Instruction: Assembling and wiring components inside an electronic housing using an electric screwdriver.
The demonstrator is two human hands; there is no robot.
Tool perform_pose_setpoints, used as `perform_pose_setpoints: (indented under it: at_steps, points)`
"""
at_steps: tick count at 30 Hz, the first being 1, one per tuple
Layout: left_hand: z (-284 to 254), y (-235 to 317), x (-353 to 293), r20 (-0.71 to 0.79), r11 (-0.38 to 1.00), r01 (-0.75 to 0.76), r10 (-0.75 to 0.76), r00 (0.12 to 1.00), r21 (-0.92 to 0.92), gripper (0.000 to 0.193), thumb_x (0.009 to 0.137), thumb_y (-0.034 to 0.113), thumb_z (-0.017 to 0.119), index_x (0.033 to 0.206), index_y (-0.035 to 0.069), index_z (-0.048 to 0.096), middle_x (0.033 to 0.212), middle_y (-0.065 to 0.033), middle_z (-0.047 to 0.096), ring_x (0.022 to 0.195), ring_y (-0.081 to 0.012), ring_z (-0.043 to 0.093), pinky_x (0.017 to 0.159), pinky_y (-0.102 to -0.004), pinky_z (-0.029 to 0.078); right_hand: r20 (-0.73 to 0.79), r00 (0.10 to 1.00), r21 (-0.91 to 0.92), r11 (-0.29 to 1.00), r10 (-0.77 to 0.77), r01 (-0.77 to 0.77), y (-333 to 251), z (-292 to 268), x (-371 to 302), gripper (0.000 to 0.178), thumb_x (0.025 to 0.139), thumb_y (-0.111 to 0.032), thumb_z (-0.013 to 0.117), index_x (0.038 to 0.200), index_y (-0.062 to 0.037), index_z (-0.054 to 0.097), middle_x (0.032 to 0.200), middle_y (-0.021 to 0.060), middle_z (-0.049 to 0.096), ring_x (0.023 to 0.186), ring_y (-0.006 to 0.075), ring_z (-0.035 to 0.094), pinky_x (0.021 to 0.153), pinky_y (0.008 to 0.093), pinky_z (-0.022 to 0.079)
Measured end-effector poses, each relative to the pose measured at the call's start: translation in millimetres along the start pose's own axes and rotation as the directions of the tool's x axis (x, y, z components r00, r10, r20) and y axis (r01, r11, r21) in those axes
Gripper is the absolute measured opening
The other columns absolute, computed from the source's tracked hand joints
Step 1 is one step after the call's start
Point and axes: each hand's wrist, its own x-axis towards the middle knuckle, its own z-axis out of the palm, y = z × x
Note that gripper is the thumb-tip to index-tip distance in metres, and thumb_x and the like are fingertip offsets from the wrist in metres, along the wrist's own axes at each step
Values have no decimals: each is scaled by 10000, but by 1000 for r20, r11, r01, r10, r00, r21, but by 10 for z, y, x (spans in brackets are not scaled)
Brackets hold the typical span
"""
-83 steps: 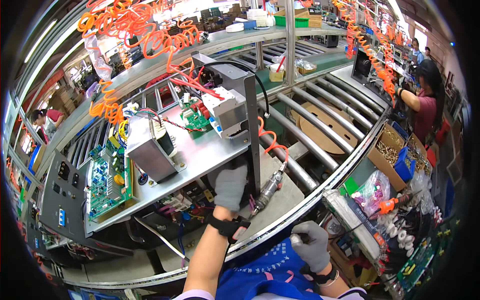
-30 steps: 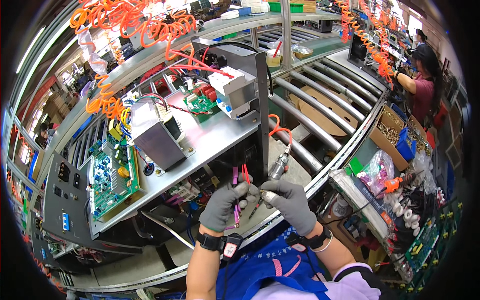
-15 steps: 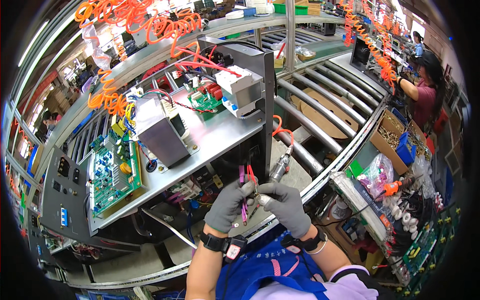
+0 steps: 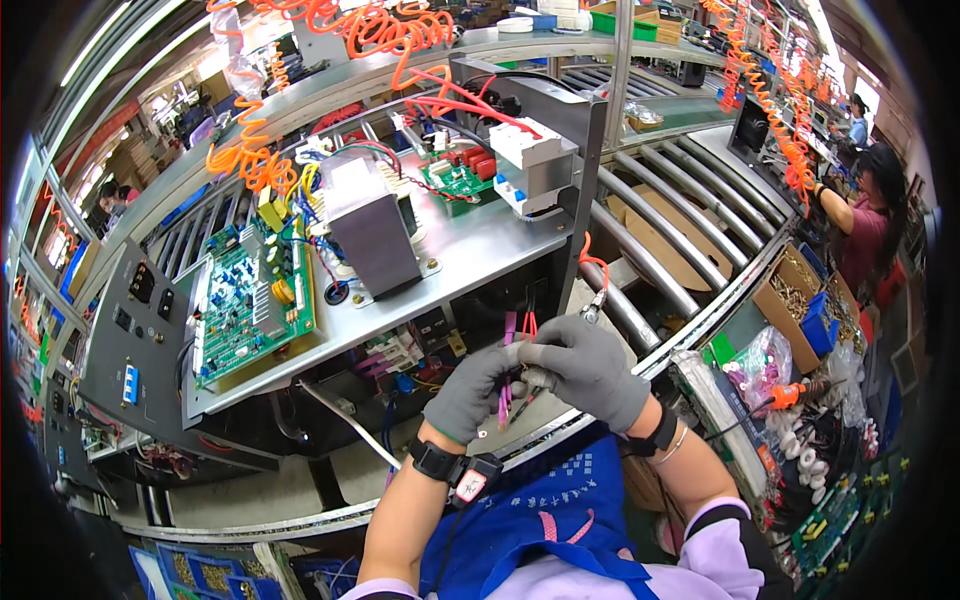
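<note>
My left hand point(image 4: 468, 392) and my right hand point(image 4: 585, 365), both in grey gloves, meet in front of the open metal chassis point(image 4: 455, 272). Their fingertips pinch together around thin red wires point(image 4: 528, 325) that come out of the chassis. Purple wires point(image 4: 504, 400) run past my left fingers and hang down below them. The wire ends between the fingertips are hidden by the gloves. Beyond my right hand, the tip of a metal air tool point(image 4: 592, 312) on an orange hose shows; the hand covers the rest.
A green circuit board point(image 4: 255, 300) and a grey transformer point(image 4: 375, 245) sit on the chassis. Rollers point(image 4: 690, 225) lie to the right. Parts boxes point(image 4: 795, 305) and an orange-handled tool point(image 4: 790, 396) are at right. A co-worker point(image 4: 870, 215) stands farther off. Coiled orange hoses point(image 4: 400, 30) hang above.
The view has shifted, so the scene sits farther right. My right hand has turned more over the wires and now covers most of the air tool. Both hands stay together.
</note>
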Motion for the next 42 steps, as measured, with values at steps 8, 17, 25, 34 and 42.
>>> perform_pose_setpoints:
  at_steps: [8,17,25,34,42]
  points:
    - [66,-41,-95,93,965,0,26,995,-263,397,981,338,483,1232,31,503,947,-50,590,810,-109,543,681,-244,471,117,992,140,990,-46,29,236,50,126,217,732,-132,722,913,-97,607,876,76,611,805,275,630,660,354,515]
    - [42,-244,-390,-206,363,-32,596,776,931,445,911,132,529,1339,73,425,742,-119,647,666,-139,648,608,-258,511,136,989,324,942,50,-92,200,4,210,212,787,-149,713,946,-69,597,829,105,590,755,288,618,658,350,497]
    - [54,-9,-583,-81,890,-196,250,965,411,414,881,6,473,1291,50,515,1081,-66,598,799,-110,601,682,-226,492,143,966,486,835,215,-258,182,61,149,233,826,-162,715,989,-28,617,856,55,613,775,161,612,703,300,487]
    - [8,-235,-455,-208,641,-382,651,730,666,231,852,55,626,1073,5,668,919,-31,660,827,-86,601,769,-234,483,241,890,624,640,388,-448,63,-43,137,207,819,-53,701,1002,-10,617,864,43,622,793,121,615,716,266,508]
    - [-9,89,-425,-385,909,-207,347,855,361,256,911,196,625,1047,-12,688,789,23,631,670,-12,490,592,-192,416,170,983,324,939,63,-116,-34,-172,274,211,743,-146,753,922,-85,659,856,73,618,749,256,623,664,323,498]
